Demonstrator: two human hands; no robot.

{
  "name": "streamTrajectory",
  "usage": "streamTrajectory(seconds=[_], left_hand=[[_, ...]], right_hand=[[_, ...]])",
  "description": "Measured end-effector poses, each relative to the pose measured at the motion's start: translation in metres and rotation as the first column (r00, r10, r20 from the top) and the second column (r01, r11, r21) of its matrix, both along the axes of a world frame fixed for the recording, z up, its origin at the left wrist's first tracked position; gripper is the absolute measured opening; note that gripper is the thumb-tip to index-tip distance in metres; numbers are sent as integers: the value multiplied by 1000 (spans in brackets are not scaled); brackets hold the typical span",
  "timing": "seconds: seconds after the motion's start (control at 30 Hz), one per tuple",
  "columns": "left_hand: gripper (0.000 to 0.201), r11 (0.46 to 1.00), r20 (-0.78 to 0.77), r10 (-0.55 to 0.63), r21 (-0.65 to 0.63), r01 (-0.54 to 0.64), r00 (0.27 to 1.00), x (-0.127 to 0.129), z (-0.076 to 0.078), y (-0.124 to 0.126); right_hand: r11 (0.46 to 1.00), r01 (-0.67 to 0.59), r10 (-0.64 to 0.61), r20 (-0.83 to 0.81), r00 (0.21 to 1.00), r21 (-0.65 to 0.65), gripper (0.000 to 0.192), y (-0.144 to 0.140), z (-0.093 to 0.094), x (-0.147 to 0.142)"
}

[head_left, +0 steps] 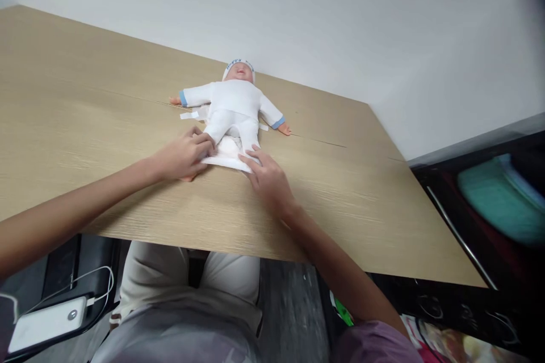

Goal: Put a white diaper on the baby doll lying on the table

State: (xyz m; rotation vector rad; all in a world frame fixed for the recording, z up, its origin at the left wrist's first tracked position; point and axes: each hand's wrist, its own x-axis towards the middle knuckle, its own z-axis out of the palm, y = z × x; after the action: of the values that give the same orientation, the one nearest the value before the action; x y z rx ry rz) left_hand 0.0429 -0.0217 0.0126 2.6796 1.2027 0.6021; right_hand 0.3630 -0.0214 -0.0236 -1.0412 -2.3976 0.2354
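A baby doll (238,96) lies on its back on the wooden table, in a white suit with blue cuffs and a white printed cap. Beneath its hips and between its legs is a spread white diaper (227,148), with pale tabs (189,115) showing at the doll's sides. My left hand (191,153) is closed on the diaper's near left corner, by the doll's leg; a bit of the doll's foot shows under it. My right hand (266,176) pinches the near right corner, its fingers over the other lower leg. The fingertips are partly hidden.
The wooden table (106,142) meets a white wall behind the doll. On a black seat at lower left lies a white power bank (49,323) with a cable. A teal object (498,198) is at the right, beyond the table edge.
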Motion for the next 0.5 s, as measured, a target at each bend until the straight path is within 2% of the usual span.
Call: streamTrajectory(seconds=[0.17,0.3,0.4,0.5], left_hand=[[31,979,179,176,-130,-154,968,-1,27,30],[32,976,335,217,-66,-208,917,6,44,75],[35,958,429,288,-113,-265,856,10,42,119],[43,932,493,354,-258,-255,795,12,30,159]], right_hand=[[994,77,-89,-159,983,-83,32,39,19,2],[998,64,-69,-366,928,-27,42,86,36,-9],[995,97,-100,-448,888,-30,53,128,37,-22],[973,125,-206,-489,848,-194,61,173,28,-36]])
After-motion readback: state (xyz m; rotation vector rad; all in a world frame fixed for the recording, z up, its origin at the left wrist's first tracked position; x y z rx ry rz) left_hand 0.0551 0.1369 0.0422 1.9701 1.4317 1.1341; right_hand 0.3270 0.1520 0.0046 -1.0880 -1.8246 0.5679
